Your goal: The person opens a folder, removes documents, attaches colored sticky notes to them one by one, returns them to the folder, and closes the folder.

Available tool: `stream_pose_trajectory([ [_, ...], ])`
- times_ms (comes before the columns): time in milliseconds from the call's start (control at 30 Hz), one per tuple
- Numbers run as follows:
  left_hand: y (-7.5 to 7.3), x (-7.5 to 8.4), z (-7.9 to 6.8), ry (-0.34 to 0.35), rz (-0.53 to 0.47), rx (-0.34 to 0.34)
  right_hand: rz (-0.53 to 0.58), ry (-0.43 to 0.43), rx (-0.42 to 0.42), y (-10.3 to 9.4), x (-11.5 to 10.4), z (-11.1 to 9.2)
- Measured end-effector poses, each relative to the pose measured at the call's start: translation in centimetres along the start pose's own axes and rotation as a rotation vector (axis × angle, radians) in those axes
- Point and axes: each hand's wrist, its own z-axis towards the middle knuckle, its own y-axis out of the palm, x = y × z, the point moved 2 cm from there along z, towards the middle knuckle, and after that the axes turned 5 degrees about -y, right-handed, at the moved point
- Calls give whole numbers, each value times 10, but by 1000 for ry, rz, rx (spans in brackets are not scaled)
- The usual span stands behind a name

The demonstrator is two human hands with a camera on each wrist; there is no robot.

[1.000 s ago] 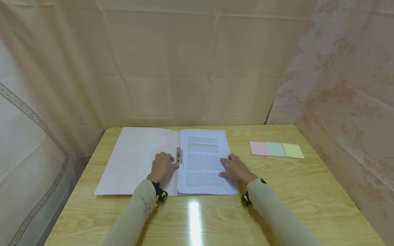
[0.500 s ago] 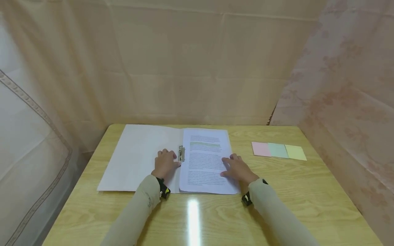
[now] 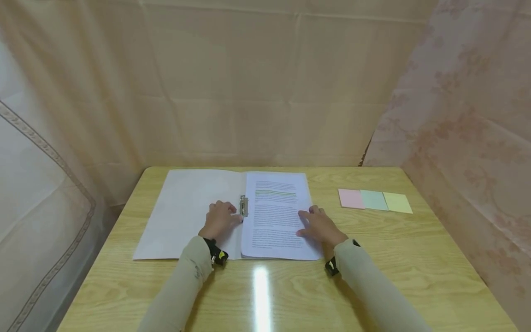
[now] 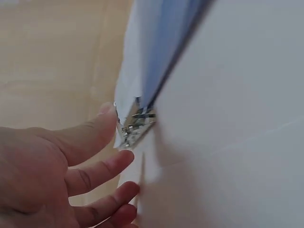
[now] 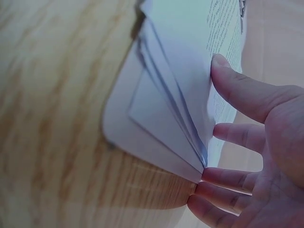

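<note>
A white folder lies spread on the table, with a metal clip along its spine. A stack of printed paper covers the right half; a green highlighted line crosses its top sheet. My left hand is beside the clip, thumb tip touching the clip's metal edge in the left wrist view, other fingers loosely extended over the folder. At the stack's right edge, my right hand rests with thumb on the top sheet and extended fingertips along the side. Loose sheet corners fan apart in the right wrist view.
Pink, green and yellow sticky note pads lie in a row on the wooden table, right of the folder. A beige curtain hangs behind the table's far edge. Patterned cloth hangs at the right.
The head view has shifted slightly. Both hands keep nearly the same places, the left by the clip and the right at the paper's edge.
</note>
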Motion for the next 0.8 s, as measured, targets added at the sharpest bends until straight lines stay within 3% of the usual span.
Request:
stream_pose_trajectory([
  [200,-12,1,2,4,-100,-54,0,-8,1,-1,1,0],
  [333,-9,4,5,6,-153,-88,-3,-2,6,-1,1,0],
  [600,5,8,5,-5,-338,36,-17,-19,4,-1,-3,-2],
  [800,7,8,6,33,-389,65,-12,2,4,-2,-3,-4],
])
